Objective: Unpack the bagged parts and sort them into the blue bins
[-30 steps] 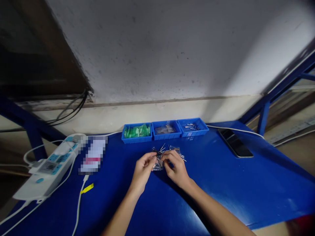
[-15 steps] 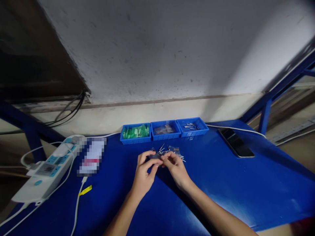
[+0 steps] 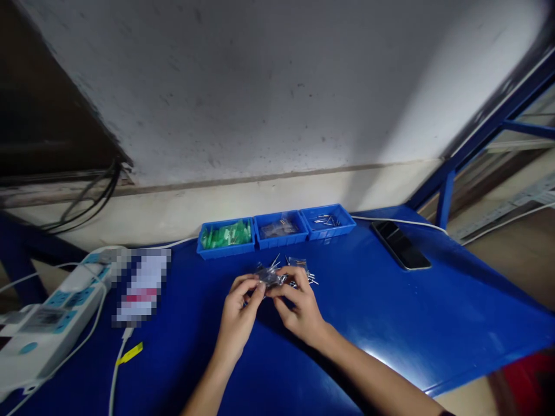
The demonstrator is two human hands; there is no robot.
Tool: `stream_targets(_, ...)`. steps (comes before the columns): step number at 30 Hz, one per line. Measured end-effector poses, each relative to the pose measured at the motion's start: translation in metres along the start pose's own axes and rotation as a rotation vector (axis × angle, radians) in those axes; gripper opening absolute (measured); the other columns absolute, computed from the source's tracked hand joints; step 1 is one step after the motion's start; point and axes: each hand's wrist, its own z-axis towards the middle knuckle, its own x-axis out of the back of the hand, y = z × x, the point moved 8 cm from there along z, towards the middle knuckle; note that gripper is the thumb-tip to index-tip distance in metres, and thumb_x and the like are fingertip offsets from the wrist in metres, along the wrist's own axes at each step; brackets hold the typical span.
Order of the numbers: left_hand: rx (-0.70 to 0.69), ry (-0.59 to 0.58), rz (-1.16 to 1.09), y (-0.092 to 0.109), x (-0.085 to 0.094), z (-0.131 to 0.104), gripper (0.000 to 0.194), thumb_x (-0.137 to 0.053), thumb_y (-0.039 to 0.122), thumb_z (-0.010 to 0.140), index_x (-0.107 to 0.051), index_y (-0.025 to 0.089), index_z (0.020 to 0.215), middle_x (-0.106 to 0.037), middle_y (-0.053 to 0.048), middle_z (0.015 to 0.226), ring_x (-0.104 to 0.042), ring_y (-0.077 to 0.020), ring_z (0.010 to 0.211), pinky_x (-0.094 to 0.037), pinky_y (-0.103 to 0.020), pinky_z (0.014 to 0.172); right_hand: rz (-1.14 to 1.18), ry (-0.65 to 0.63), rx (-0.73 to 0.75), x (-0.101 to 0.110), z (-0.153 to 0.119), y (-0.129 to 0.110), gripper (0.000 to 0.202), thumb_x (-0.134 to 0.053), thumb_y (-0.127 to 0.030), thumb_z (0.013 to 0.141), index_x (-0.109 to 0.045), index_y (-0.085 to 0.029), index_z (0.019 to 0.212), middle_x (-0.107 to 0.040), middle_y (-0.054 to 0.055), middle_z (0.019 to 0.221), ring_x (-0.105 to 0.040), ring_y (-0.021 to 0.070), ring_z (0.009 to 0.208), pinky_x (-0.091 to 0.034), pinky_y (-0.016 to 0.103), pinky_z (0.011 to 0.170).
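A small clear plastic bag (image 3: 267, 277) is held up between my two hands just above the blue table. My left hand (image 3: 239, 309) pinches its left side between thumb and fingers. My right hand (image 3: 300, 303) has bent fingers closed at the bag's right side; its contents are too small to make out. Just behind my hands, thin metal pins (image 3: 276, 261) lie loose on the table. Another small bag (image 3: 297, 263) with brass-coloured pieces lies beyond my right fingers, and more metal pins (image 3: 313, 279) stick out beside it.
Three blue bins stand along the wall: one with green packets (image 3: 228, 236), one with clear bags (image 3: 277, 228), one with metal pins (image 3: 327, 221). A black phone (image 3: 401, 245) lies right. A power strip (image 3: 56, 318), a blurred-out phone (image 3: 141, 286) and white cables occupy the left.
The view has shifted, so the bins and phones appear further left. My fingers have changed position on the bag, and more of it shows between my hands.
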Motion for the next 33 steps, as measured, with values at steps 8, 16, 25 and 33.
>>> stream_targets(8,-0.231,0.008,0.098,0.027,0.003,-0.004,0.011,-0.055,0.027,0.085,-0.061,0.018,0.082,-0.06,-0.003,0.081,-0.056,-0.0139,0.071,-0.043,-0.023,0.063,0.14,0.011,-0.245,0.0,0.0,0.024,0.039,-0.057,-0.022,0.08,-0.045,-0.022,0.117,-0.057,0.007,0.101,-0.057,0.02,0.093,-0.048,0.034,0.076)
stream_targets(16,-0.319,0.016,0.325,0.021,0.005,0.001,0.014,-0.051,0.029,0.087,-0.06,0.019,0.091,-0.064,-0.005,0.086,-0.059,-0.0172,0.078,-0.046,-0.029,0.073,-0.009,0.07,-0.035,0.015,0.009,0.003,0.007,-0.052,-0.018,0.085,-0.058,-0.021,0.087,-0.062,0.004,0.078,-0.057,0.0166,0.072,-0.047,0.032,0.067)
stream_targets(25,-0.196,0.083,0.968,-0.012,0.001,0.017,0.036,-0.051,0.038,0.086,-0.06,0.019,0.115,-0.049,-0.014,0.135,-0.028,-0.036,0.132,-0.025,-0.059,0.098,-0.426,0.924,0.444,0.138,0.012,-0.081,0.031,-0.064,-0.012,0.073,-0.056,-0.028,0.098,-0.054,0.002,0.083,-0.057,0.0189,0.073,-0.047,0.035,0.064)
stream_targets(33,-0.14,0.08,0.88,-0.007,0.007,0.014,0.012,-0.054,0.023,0.084,-0.064,0.026,0.09,-0.067,-0.002,0.105,-0.051,-0.024,0.111,-0.029,-0.046,0.096,-0.636,0.324,0.195,0.077,0.061,-0.021,0.015,-0.055,-0.018,0.083,-0.061,-0.021,0.096,-0.06,0.007,0.09,-0.052,0.0248,0.094,-0.043,0.041,0.078)
